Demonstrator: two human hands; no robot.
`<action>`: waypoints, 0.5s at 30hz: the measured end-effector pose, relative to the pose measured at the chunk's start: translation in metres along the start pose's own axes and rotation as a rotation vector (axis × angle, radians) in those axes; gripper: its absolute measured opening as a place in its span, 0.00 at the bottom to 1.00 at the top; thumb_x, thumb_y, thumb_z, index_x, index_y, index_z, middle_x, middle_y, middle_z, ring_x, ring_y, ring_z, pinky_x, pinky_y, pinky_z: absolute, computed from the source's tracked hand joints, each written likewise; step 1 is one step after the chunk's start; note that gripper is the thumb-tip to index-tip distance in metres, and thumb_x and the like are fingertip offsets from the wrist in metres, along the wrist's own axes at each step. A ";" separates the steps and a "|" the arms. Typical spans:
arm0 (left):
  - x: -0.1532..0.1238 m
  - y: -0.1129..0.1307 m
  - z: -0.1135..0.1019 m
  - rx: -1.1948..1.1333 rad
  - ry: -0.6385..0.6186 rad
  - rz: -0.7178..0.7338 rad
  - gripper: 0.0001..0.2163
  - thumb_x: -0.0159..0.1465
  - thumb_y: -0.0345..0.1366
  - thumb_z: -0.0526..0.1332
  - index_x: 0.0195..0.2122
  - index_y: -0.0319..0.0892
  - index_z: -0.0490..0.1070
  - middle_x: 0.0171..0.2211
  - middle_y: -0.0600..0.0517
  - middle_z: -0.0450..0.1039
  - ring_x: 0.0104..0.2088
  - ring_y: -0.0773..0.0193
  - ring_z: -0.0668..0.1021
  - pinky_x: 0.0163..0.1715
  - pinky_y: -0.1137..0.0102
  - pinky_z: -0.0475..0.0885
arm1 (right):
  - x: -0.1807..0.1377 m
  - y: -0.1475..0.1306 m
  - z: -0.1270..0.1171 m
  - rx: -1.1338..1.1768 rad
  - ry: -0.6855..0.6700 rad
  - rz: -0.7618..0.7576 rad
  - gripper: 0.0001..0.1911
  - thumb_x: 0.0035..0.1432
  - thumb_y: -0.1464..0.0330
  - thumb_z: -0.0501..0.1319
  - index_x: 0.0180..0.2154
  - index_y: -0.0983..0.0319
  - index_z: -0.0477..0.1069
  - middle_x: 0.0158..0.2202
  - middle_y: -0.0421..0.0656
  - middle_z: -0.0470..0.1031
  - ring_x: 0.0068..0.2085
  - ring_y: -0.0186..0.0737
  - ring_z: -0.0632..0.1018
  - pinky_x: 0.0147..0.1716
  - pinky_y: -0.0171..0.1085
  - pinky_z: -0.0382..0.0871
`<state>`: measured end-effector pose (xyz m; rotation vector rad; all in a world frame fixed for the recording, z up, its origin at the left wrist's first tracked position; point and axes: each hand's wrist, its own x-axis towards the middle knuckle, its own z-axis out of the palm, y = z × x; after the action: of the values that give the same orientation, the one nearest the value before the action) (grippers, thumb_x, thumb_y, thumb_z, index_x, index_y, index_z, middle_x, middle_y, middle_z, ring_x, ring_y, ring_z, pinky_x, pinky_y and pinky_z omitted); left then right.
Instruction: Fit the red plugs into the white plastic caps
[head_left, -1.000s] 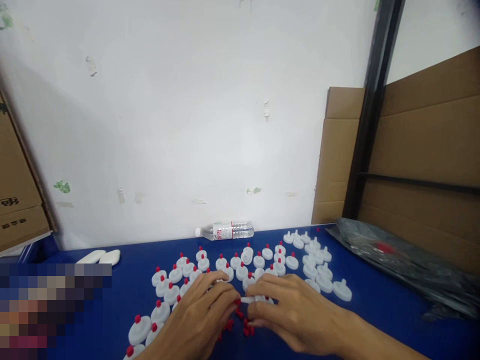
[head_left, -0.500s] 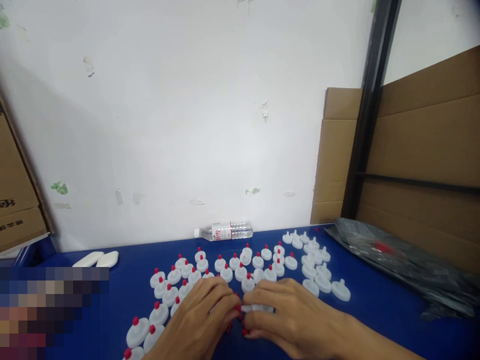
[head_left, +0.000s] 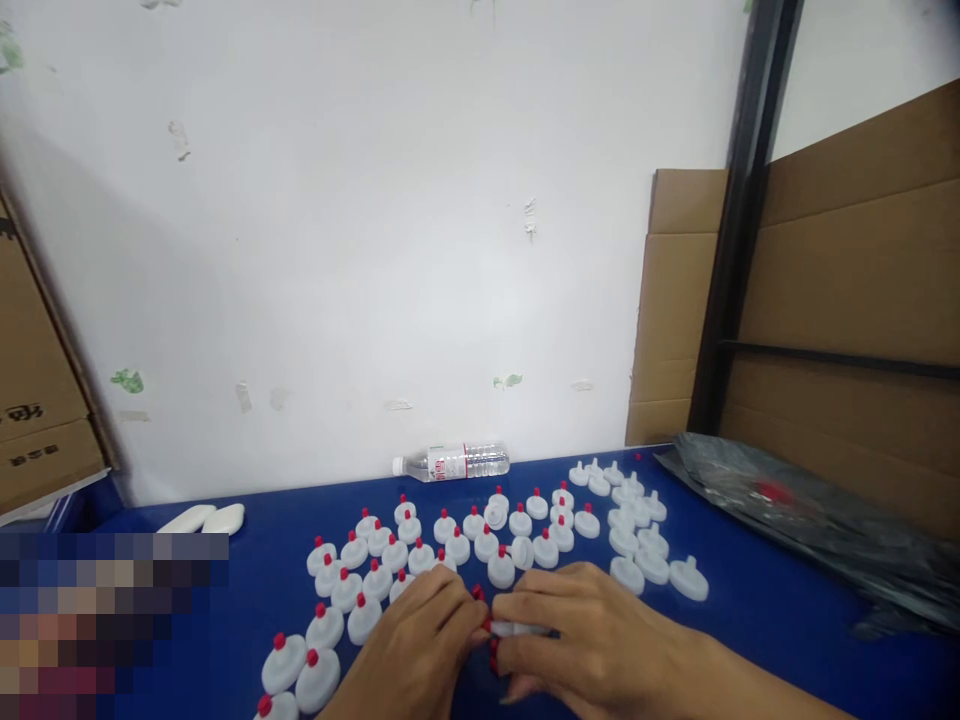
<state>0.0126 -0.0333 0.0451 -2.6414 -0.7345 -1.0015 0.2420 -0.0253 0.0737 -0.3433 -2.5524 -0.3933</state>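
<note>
My right hand is closed around a white nozzle lid, which lies on its side with its spout toward the left. The fingers of my left hand pinch a small red cap at the tip of that spout. More loose red caps lie on the table below and between my hands. Beyond them stand several white lids with red caps. To the right is a group of white lids with bare spouts. My left hand partly hides the nearest capped lids.
The blue table meets a white wall. A clear water bottle lies along the back. Two white oblong pieces sit at left, near a blurred block. Grey plastic bags lie at right by cardboard and a black post.
Both hands stay together at the lid, the left one shifted slightly right. The whole view has moved a little; the standing lids keep their arrangement.
</note>
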 end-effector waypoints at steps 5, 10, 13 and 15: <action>-0.004 -0.002 0.005 0.022 0.028 0.012 0.12 0.71 0.24 0.48 0.32 0.45 0.63 0.26 0.51 0.70 0.26 0.62 0.71 0.24 0.69 0.66 | 0.002 -0.002 0.000 -0.009 0.005 -0.013 0.06 0.70 0.67 0.61 0.38 0.60 0.73 0.37 0.40 0.79 0.33 0.35 0.74 0.28 0.36 0.68; 0.000 -0.002 0.002 0.039 0.040 0.030 0.13 0.72 0.25 0.47 0.32 0.45 0.61 0.26 0.52 0.70 0.25 0.63 0.71 0.23 0.69 0.65 | 0.002 -0.003 0.002 -0.040 0.044 -0.029 0.08 0.70 0.67 0.61 0.36 0.61 0.73 0.38 0.41 0.80 0.33 0.35 0.75 0.33 0.36 0.69; 0.001 0.001 0.000 0.038 0.029 0.038 0.13 0.71 0.23 0.46 0.31 0.45 0.61 0.25 0.52 0.69 0.25 0.62 0.71 0.22 0.69 0.65 | 0.004 -0.006 0.001 -0.034 0.075 -0.042 0.08 0.71 0.68 0.61 0.36 0.61 0.73 0.39 0.42 0.80 0.34 0.36 0.76 0.36 0.36 0.69; 0.001 0.003 -0.001 0.046 0.034 0.011 0.13 0.71 0.23 0.46 0.33 0.45 0.62 0.26 0.51 0.70 0.27 0.61 0.72 0.24 0.69 0.67 | 0.005 -0.007 0.000 -0.025 0.106 -0.042 0.09 0.72 0.68 0.59 0.36 0.62 0.73 0.38 0.42 0.80 0.34 0.36 0.75 0.37 0.36 0.69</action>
<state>0.0139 -0.0356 0.0470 -2.5799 -0.7257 -1.0116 0.2358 -0.0308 0.0750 -0.2711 -2.4567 -0.4474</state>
